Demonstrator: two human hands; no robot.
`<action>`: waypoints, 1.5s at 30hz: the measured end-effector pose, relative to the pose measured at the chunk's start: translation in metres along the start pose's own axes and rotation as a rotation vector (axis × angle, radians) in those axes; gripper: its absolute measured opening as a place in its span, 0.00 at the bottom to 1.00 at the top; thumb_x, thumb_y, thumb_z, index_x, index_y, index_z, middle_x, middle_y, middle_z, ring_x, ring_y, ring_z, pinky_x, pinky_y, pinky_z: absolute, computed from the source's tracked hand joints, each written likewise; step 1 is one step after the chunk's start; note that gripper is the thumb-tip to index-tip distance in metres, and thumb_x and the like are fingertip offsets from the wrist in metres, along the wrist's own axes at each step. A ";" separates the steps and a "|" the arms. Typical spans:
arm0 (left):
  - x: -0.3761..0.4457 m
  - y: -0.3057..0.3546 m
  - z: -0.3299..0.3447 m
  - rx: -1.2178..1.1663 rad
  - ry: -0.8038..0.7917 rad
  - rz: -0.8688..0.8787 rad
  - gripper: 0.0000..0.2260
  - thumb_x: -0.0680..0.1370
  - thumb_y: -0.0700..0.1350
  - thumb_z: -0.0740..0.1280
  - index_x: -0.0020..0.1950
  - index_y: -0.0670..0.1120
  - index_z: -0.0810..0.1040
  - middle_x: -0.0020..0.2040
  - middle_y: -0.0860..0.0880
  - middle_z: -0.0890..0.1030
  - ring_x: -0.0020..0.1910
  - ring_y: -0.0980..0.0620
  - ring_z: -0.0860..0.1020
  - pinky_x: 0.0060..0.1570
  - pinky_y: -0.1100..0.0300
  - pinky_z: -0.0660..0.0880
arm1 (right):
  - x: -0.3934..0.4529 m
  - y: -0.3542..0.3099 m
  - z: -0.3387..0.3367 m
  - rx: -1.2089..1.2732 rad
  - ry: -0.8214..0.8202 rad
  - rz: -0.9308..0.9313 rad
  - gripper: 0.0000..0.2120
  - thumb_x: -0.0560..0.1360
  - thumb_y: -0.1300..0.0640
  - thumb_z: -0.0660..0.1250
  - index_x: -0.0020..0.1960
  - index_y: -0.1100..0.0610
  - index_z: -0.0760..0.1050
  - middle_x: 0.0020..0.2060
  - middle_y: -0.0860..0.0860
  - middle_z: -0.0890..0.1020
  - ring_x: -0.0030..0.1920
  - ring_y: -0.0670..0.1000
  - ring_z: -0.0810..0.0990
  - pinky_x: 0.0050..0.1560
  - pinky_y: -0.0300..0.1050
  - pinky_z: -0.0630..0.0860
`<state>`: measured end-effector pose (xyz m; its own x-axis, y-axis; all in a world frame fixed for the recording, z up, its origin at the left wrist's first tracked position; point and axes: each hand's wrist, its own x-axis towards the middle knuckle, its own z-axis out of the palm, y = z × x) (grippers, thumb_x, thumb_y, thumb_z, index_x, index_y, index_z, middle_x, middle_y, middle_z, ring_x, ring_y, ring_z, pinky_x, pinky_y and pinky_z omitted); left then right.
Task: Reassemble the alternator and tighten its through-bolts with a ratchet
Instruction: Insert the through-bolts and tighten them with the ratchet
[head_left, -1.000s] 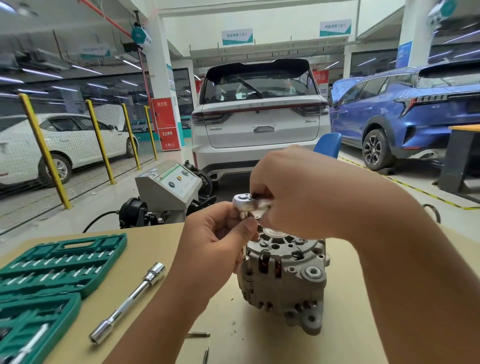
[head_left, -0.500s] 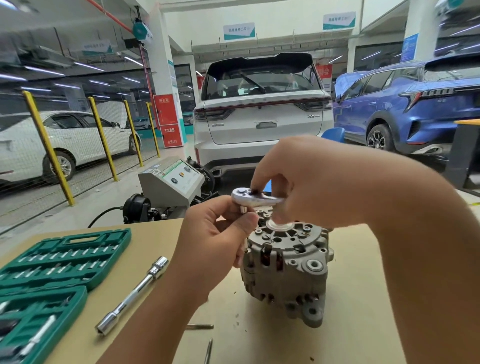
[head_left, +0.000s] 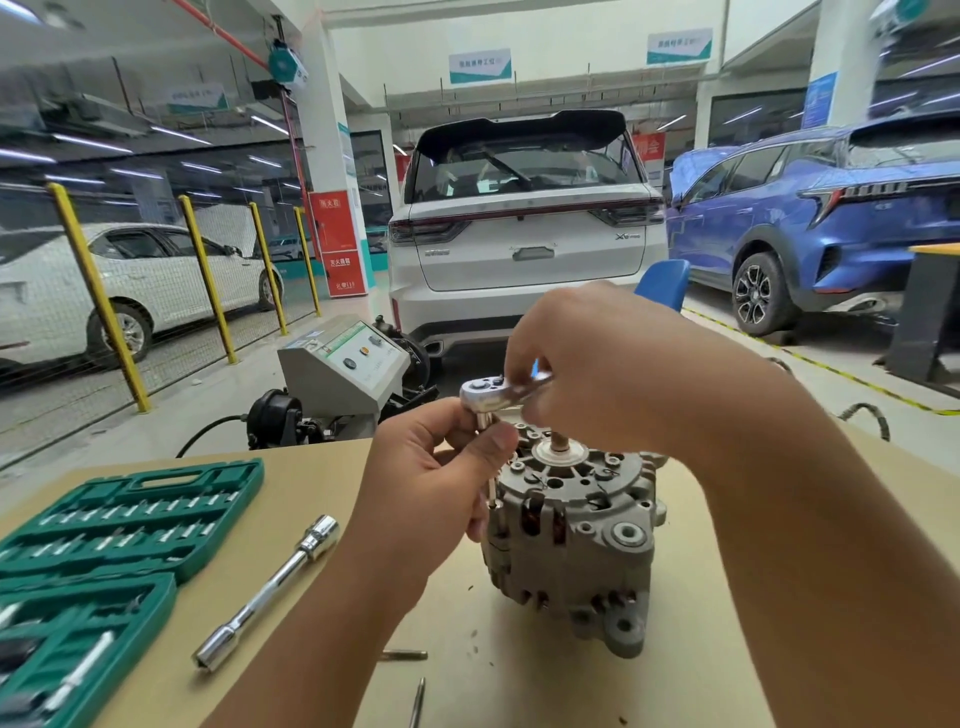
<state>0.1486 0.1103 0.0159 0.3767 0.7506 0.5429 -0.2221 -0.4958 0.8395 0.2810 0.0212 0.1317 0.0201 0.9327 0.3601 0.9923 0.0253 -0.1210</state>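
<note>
Standing upright on the table (head_left: 332, 675), the alternator (head_left: 574, 535) had the ratchet (head_left: 491, 391) just above its near-left edge. The right hand (head_left: 597, 364) gripped the ratchet's handle, while the left hand (head_left: 436, 478) pinched the shaft below its head.

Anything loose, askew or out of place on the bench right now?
Yes: two slim dark metal bolts lie loose on the tan tabletop, in front of the upright grey cast-metal alternator, not in it. The chrome extension bar lies outside the green socket case.
</note>
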 end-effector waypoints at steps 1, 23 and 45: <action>0.000 -0.001 0.000 0.025 -0.004 0.012 0.02 0.77 0.43 0.74 0.44 0.49 0.86 0.29 0.50 0.73 0.19 0.52 0.68 0.21 0.62 0.67 | -0.001 -0.001 -0.001 -0.016 -0.027 -0.020 0.04 0.75 0.55 0.71 0.50 0.49 0.82 0.41 0.48 0.81 0.41 0.52 0.80 0.36 0.43 0.78; -0.001 -0.004 -0.002 0.015 -0.066 0.006 0.03 0.78 0.48 0.74 0.46 0.50 0.86 0.34 0.44 0.76 0.21 0.52 0.69 0.23 0.60 0.68 | -0.003 -0.007 0.002 -0.043 -0.050 -0.076 0.06 0.75 0.53 0.72 0.48 0.48 0.75 0.37 0.44 0.76 0.35 0.46 0.76 0.28 0.41 0.70; 0.001 -0.003 -0.003 -0.008 -0.092 -0.078 0.05 0.76 0.49 0.75 0.46 0.49 0.86 0.34 0.41 0.77 0.22 0.53 0.69 0.24 0.60 0.69 | -0.011 -0.005 -0.012 -0.012 -0.086 -0.050 0.12 0.73 0.52 0.75 0.55 0.47 0.80 0.41 0.42 0.78 0.39 0.45 0.78 0.30 0.38 0.73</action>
<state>0.1467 0.1139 0.0141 0.4740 0.7431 0.4724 -0.1965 -0.4337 0.8794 0.2775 0.0069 0.1395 -0.0396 0.9577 0.2851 0.9932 0.0690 -0.0938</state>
